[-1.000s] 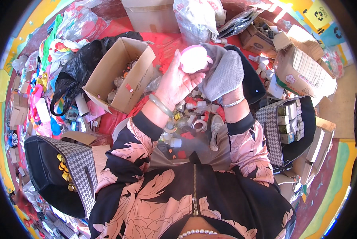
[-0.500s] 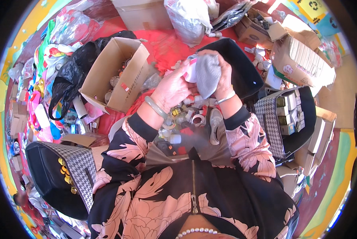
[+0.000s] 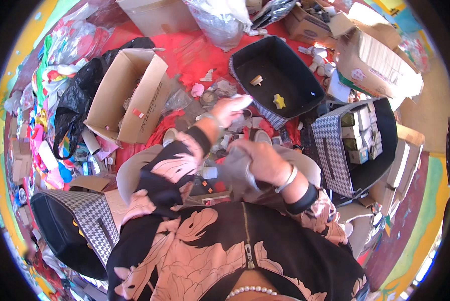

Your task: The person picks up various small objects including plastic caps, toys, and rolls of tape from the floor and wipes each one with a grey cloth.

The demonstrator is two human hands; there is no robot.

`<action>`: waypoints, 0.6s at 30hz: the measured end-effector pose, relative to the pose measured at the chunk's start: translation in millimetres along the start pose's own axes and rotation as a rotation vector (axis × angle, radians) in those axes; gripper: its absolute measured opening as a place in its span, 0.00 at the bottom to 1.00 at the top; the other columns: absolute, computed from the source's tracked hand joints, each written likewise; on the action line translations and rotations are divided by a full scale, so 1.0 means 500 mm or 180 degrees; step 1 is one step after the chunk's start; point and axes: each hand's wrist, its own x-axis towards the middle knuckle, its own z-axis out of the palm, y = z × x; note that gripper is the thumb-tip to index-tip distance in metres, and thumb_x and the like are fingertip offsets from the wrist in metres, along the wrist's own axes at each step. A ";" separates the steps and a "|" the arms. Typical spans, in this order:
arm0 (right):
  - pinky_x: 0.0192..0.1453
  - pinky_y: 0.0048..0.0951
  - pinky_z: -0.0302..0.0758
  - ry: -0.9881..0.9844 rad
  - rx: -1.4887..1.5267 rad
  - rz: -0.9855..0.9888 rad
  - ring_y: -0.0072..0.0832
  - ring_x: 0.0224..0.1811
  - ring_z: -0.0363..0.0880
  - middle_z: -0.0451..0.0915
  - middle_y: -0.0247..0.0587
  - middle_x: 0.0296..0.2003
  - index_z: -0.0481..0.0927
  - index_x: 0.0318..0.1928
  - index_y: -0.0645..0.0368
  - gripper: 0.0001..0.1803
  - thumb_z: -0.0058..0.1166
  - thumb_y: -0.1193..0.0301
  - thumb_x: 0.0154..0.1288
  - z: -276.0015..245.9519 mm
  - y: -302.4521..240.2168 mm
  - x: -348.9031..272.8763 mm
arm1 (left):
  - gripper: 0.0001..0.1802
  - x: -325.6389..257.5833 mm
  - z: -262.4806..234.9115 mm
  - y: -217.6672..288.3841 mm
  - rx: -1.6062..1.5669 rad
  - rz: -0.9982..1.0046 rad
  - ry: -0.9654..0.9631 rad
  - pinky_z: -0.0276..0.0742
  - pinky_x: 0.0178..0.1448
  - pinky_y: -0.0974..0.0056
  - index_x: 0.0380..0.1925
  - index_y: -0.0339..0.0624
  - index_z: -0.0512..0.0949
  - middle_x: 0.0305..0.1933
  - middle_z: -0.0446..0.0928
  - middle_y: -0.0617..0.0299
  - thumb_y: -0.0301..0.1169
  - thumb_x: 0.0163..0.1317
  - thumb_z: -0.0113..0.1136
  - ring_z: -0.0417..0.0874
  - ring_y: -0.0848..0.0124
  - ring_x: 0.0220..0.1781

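Note:
My left hand (image 3: 227, 111) reaches forward over the littered red floor and grips a small white round thing (image 3: 243, 102) in its fingertips. It is just short of the near corner of a black bin (image 3: 305, 103), which holds a yellow star (image 3: 279, 102) and a small tan piece (image 3: 256, 79). My right hand (image 3: 265, 161) stays close to my lap, closed on a crumpled grey cloth (image 3: 233, 169). Small jars and lids (image 3: 257, 134) lie on the floor between the two hands.
An open cardboard box (image 3: 129, 95) lies on the left beside a black plastic bag (image 3: 77, 100). A checked bin (image 3: 335, 150) with several small boxes stands at the right. A checked black bag (image 3: 69, 226) sits at lower left. Cartons (image 3: 375, 62) crowd the back right.
The hands have come apart and dropped lower. My left hand moved out toward the black bin with the white round thing; my right hand pulled the grey cloth down to my lap.

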 end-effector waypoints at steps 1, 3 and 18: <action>0.38 0.37 0.73 -0.0045 -0.0080 -0.0011 0.51 0.37 0.77 0.78 0.52 0.31 0.74 0.45 0.54 0.18 0.47 0.79 0.51 0.008 -0.009 0.001 | 0.18 0.022 0.024 -0.018 0.0688 0.0450 -0.0270 0.63 0.46 0.74 0.47 0.56 0.77 0.44 0.76 0.78 0.44 0.56 0.59 0.70 0.81 0.38; 0.34 0.43 0.72 -0.0142 -0.0262 0.0035 0.49 0.32 0.77 0.77 0.54 0.27 0.74 0.41 0.55 0.13 0.52 0.71 0.52 0.005 -0.014 0.003 | 0.21 0.106 0.065 -0.049 0.0112 -0.0081 -0.0089 0.58 0.53 0.68 0.48 0.55 0.77 0.48 0.76 0.77 0.47 0.54 0.60 0.67 0.81 0.47; 0.36 0.31 0.74 0.0184 0.0079 0.0242 0.41 0.33 0.80 0.78 0.46 0.31 0.74 0.44 0.58 0.21 0.63 0.71 0.47 -0.102 -0.010 0.039 | 0.19 0.312 -0.243 -0.064 0.1777 0.0923 0.2784 0.74 0.45 0.57 0.30 0.34 0.79 0.32 0.78 0.43 0.41 0.50 0.59 0.80 0.53 0.38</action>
